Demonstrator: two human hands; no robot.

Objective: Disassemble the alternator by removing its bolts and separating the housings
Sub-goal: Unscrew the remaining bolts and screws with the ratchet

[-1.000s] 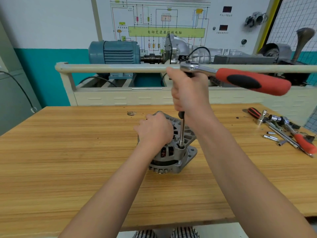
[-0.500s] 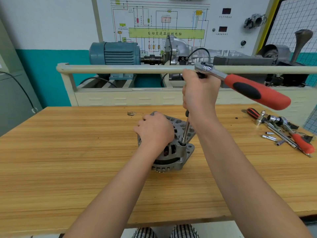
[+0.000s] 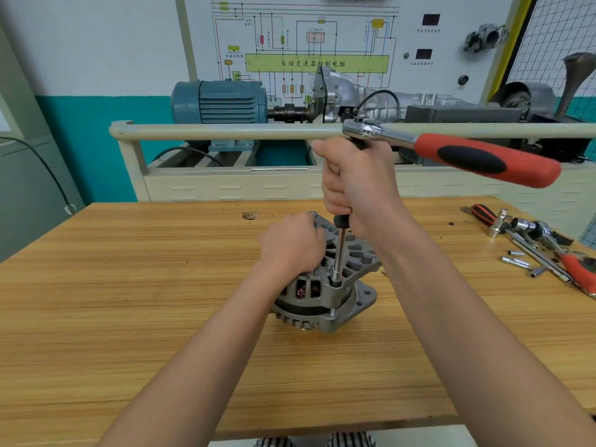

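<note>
A grey alternator [image 3: 325, 295] stands on the wooden workbench [image 3: 129, 285], its ribbed housing facing up. My left hand [image 3: 290, 245] grips the top of the housing on its left side. My right hand [image 3: 358, 185] is wrapped round the upper part of a long extension bar [image 3: 339, 250] that stands nearly upright, its socket seated on a bolt at the housing's front edge. A ratchet with a red and black handle [image 3: 483, 158] sits on top of the bar and points right.
Loose sockets, extensions and another red-handled ratchet [image 3: 548, 250] lie at the bench's right edge. Behind the bench a beige rail [image 3: 225, 130] fronts a training rig with a blue motor [image 3: 222, 101] and a wiring diagram board.
The ratchet handle has swung a little back and forth on the right. The extension bar went from upright to tilted and stands nearly upright again. My left hand stays on the housing.
</note>
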